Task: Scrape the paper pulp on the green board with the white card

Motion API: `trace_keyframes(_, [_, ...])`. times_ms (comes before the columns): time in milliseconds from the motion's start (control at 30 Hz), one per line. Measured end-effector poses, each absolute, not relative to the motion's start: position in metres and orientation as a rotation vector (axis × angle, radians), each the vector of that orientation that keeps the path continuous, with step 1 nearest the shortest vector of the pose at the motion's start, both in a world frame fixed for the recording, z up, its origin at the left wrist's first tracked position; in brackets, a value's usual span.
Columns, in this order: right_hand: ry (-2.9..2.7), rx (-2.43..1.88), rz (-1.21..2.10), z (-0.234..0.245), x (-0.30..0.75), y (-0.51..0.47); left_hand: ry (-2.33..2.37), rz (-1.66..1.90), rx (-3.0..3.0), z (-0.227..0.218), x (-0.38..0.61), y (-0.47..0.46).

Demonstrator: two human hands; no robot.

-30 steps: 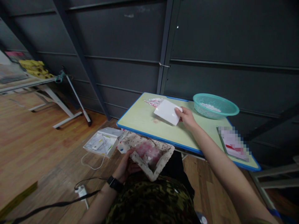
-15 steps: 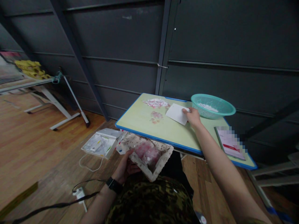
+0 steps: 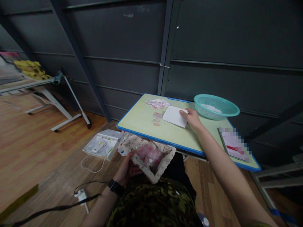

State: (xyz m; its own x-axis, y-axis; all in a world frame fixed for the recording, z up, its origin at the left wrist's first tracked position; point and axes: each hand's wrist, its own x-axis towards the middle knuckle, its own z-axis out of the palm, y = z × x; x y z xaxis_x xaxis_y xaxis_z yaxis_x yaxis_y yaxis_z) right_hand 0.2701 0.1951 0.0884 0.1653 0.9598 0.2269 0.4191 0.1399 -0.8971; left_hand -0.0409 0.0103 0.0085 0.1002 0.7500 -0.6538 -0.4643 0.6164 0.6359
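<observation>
White card [image 3: 174,117] shifted left — scraps [image 3: 157,103], basket [image 3: 205,113] nearby.

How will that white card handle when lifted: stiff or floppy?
The white card is probably fairly stiff: pinched at one side by the right hand, it looks nearly flat, though the table may be supporting it. It's likely light, since its edge looks thin. Its smooth-looking face could make it somewhat slippery.

An open white rectangular box [image 3: 113,152] (thin white cable [image 3: 95,172] alongside) lies on brown wooden flooring [image 3: 35,135]; lumpy yellow material [image 3: 32,68] tops a white-framed table [image 3: 26,86].
</observation>
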Motion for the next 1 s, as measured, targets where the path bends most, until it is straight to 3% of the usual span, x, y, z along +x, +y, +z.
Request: trace_keyframes(1000, [-1.699, -1.401, 0.814, 0.096, 0.276, 0.185, 1.161, 0.908, 0.283, 0.007, -0.041, 0.011])
